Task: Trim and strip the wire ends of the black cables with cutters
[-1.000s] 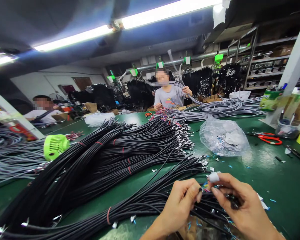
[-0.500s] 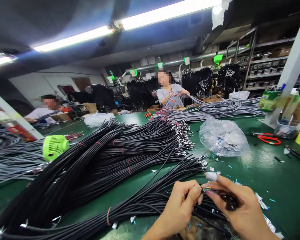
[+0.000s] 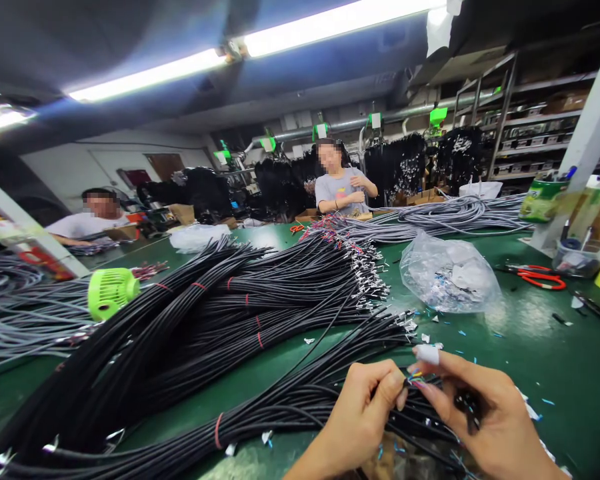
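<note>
My left hand (image 3: 367, 407) is closed around a black cable close to its stripped end. Thin coloured wires (image 3: 417, 376), yellow, green and blue among them, stick out of that end. The thumb and fingers of my right hand (image 3: 485, 407) pinch at these wires; a white wrap covers one fingertip. A shiny black object (image 3: 467, 405) sits inside the right palm, its kind mostly hidden by the fingers. Under and beside both hands lies a bundle of black cables (image 3: 275, 407) tied with a red band.
More tied black cables (image 3: 180, 333) cover the green table (image 3: 520, 347). A clear plastic bag of scraps (image 3: 450, 273), red-handled scissors (image 3: 540, 276) and a green fan (image 3: 111, 293) lie around. Grey cables (image 3: 445, 217) run along the back. Two co-workers sit beyond; wire scraps are scattered nearby.
My right fingers have shifted slightly at the coloured wires, and the palm has turned a little. My left hand stays put. The co-worker opposite has let the grey cables down and drawn both hands in.
</note>
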Available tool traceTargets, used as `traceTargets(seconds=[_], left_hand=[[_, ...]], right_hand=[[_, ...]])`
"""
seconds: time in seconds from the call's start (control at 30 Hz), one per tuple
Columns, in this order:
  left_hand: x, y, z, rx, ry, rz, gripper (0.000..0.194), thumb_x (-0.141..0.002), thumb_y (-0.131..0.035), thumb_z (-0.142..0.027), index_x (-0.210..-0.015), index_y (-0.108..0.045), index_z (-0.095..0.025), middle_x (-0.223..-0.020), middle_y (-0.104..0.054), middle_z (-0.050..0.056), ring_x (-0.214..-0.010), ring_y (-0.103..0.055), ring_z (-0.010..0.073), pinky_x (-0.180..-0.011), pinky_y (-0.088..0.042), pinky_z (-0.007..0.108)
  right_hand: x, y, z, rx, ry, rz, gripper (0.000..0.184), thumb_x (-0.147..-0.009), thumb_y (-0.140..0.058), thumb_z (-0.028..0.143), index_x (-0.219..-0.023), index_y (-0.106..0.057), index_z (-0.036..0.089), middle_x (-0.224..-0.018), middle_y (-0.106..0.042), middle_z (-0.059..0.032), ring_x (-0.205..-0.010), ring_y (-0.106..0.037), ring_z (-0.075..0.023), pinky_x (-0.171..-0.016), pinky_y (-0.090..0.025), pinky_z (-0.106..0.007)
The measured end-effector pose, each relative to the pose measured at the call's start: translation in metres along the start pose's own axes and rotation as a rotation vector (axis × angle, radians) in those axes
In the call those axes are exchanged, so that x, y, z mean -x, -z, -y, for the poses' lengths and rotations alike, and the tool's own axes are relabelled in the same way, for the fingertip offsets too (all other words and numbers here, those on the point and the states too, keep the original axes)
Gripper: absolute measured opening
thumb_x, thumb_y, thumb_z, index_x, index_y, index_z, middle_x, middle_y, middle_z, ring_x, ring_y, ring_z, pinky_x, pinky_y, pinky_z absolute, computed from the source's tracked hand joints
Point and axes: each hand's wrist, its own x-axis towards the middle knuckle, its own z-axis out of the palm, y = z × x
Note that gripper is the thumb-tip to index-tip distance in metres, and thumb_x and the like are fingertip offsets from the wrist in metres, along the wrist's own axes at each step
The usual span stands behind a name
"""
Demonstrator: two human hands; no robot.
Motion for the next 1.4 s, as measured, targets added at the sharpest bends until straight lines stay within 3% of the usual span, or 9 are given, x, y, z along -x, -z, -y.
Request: traceTargets(seconds=[0.1,0.33,0.43,0.6,0.77,0.93,1.1,1.4], left_hand=[[-0.0006,0.0006,-0.0015,-0.006,-0.003,0.007,0.048,-0.092,-0.035,-0.053,-0.060,-0.040,-0.018,-0.051,-0.026,-0.006,-0.047,-0.021,0.0079,-0.046,-0.017,0.025],[0.0010,0.0002,0.0001,-0.020,-0.031,0.004,0.049,-0.093,-0.036,-0.051,-0.060,-0.043,-0.016,-0.053,-0.031,-0.005,-0.047,-0.024,0.0074,-0.047,-0.020,0.023],[0.0010,-0.0016,0.0031,-0.008,-0.001,-0.025,0.046,-0.092,-0.041,-0.050,-0.066,-0.052,-0.014,-0.053,-0.034,-0.005,-0.048,-0.028,0.0076,-0.048,-0.022,0.022],[-0.0002,-0.0034,0.0058,0.085,0.022,-0.062,0.041,-0.089,-0.047,-0.050,-0.075,-0.057,-0.012,-0.061,-0.044,-0.002,-0.054,-0.036,0.0089,-0.051,-0.028,0.021],[-0.0002,-0.0025,0.0058,0.096,0.015,-0.073,0.045,-0.088,-0.047,-0.053,-0.070,-0.057,-0.013,-0.058,-0.040,-0.003,-0.052,-0.032,0.0080,-0.049,-0.025,0.022],[0.0005,-0.0021,0.0034,0.091,0.001,-0.090,0.047,-0.087,-0.047,-0.055,-0.068,-0.056,-0.013,-0.055,-0.038,-0.004,-0.051,-0.032,0.0082,-0.049,-0.025,0.022],[0.0008,-0.0028,0.0042,0.089,-0.004,-0.087,0.045,-0.089,-0.047,-0.052,-0.068,-0.056,-0.012,-0.054,-0.035,-0.005,-0.050,-0.031,0.0078,-0.048,-0.024,0.022],[0.0032,-0.0037,-0.0012,-0.118,-0.037,-0.114,0.039,-0.092,-0.044,-0.039,-0.068,-0.060,-0.012,-0.056,-0.042,-0.003,-0.053,-0.036,0.0095,-0.052,-0.027,0.023]], right_hand=[[-0.0007,-0.0004,0.0011,0.000,-0.005,0.011,0.042,-0.078,-0.064,0.016,-0.118,-0.060,0.027,-0.068,-0.070,0.0031,-0.040,-0.051,-0.0092,-0.040,-0.048,-0.019],[0.0008,0.0003,-0.0013,-0.174,0.007,-0.021,0.043,-0.076,-0.068,0.012,-0.111,-0.065,0.038,-0.086,-0.078,0.0063,-0.067,-0.073,-0.0122,-0.062,-0.057,-0.014],[-0.0002,-0.0003,0.0007,-0.195,-0.068,-0.074,0.034,-0.077,-0.067,0.016,-0.107,-0.069,0.033,-0.083,-0.077,0.0035,-0.062,-0.072,-0.0128,-0.059,-0.058,-0.016],[-0.0042,-0.0001,0.0060,-0.108,-0.175,-0.047,0.023,-0.075,-0.067,0.021,-0.098,-0.074,0.024,-0.078,-0.077,-0.0024,-0.060,-0.070,-0.0161,-0.057,-0.058,-0.022],[-0.0036,-0.0014,0.0071,-0.093,-0.152,-0.109,0.022,-0.075,-0.067,0.019,-0.095,-0.072,0.025,-0.076,-0.075,-0.0009,-0.047,-0.057,-0.0108,-0.048,-0.051,-0.021],[-0.0028,-0.0009,0.0056,-0.087,-0.106,-0.107,0.025,-0.075,-0.065,0.016,-0.097,-0.070,0.026,-0.071,-0.072,0.0010,-0.044,-0.053,-0.0100,-0.044,-0.048,-0.021],[-0.0049,0.0022,0.0041,-0.053,-0.009,-0.033,0.034,-0.072,-0.069,0.012,-0.102,-0.068,0.027,-0.077,-0.074,0.0025,-0.046,-0.057,-0.0092,-0.045,-0.051,-0.018],[-0.0020,-0.0017,0.0075,-0.172,-0.134,-0.123,0.024,-0.072,-0.068,0.015,-0.091,-0.074,0.029,-0.075,-0.075,0.0006,-0.055,-0.067,-0.0132,-0.051,-0.055,-0.019]])
